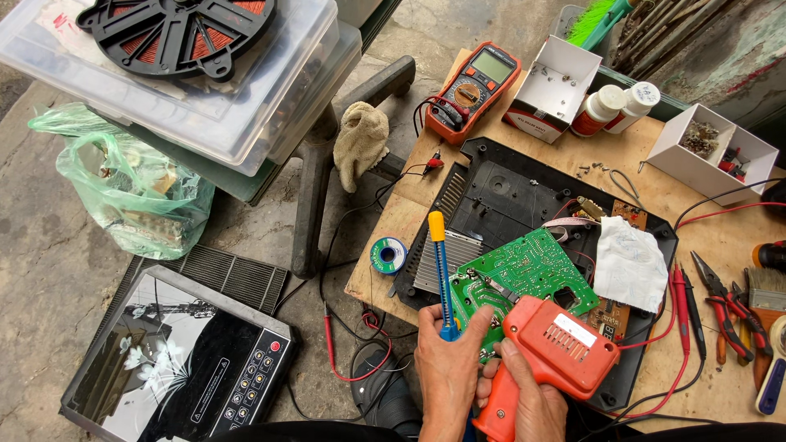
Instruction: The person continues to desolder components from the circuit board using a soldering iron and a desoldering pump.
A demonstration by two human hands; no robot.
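Nearest the camera, the left hand [446, 368] is curled shut around the blue shaft of a desoldering pump [442, 274], which stands nearly upright with its yellow cap on top; just beside it the right hand [524, 401] is wrapped tight round the grip of an orange soldering gun [553, 352], forefinger along its body. Both tools meet over the near edge of a green circuit board [524, 270], which lies tilted inside a black open casing [491, 188] on the wooden table [393, 245]. Far left, on the concrete floor, a green plastic bag [131, 184] sits below stacked clear plastic boxes [205, 82] with a black coil disc [176, 29] on top; nearer, an induction cooker [180, 360] lies flat, with bare floor between it and the table's left edge. A solder reel [387, 254] sits near that edge, a beige rag [360, 143] hangs beside a stand, and a multimeter [473, 88] lies at the table's far corner. Right of the board come a white cloth [629, 262], a white box [557, 86], two bottles [618, 106], a divided tray [708, 151], and pliers [725, 307] crowding the right edge.
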